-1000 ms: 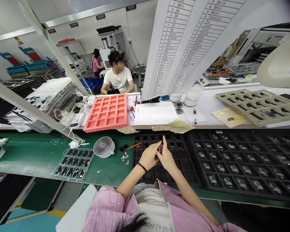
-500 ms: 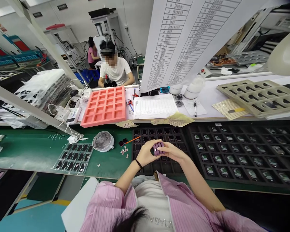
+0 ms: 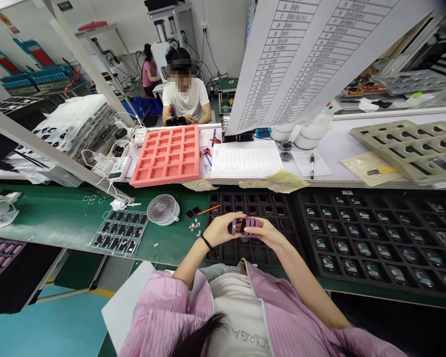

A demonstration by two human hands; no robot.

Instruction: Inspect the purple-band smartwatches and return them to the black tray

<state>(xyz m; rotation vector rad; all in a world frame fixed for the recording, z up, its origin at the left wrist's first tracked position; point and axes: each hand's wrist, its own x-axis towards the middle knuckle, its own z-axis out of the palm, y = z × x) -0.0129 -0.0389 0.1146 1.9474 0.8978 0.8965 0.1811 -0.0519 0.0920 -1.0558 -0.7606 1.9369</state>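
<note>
My left hand (image 3: 221, 230), with a black band at its wrist, grips a small purple-edged piece (image 3: 234, 226) with a dark face. Beside it, my right hand (image 3: 269, 234) is closed on a stack of similar purple pieces (image 3: 251, 226). A narrow gap shows between the left piece and the stack. Both hands are above a black compartment tray (image 3: 290, 246) that holds dark watch-like parts. An orange stick (image 3: 209, 209) lies at the tray's left edge, near two small dark pieces (image 3: 194, 212).
A second black tray (image 3: 307, 272) with many parts lies at the right. Left are a small white fan (image 3: 162, 209) and a clear tray (image 3: 119, 231). A red tray (image 3: 165, 154) and papers (image 3: 246, 159) lie on the shelf. Another person (image 3: 188, 100) sits beyond it.
One purple piece in my left hand has come apart from the stack, which stays in my right hand. The view has shifted slightly, showing more purple pieces at the far left.
</note>
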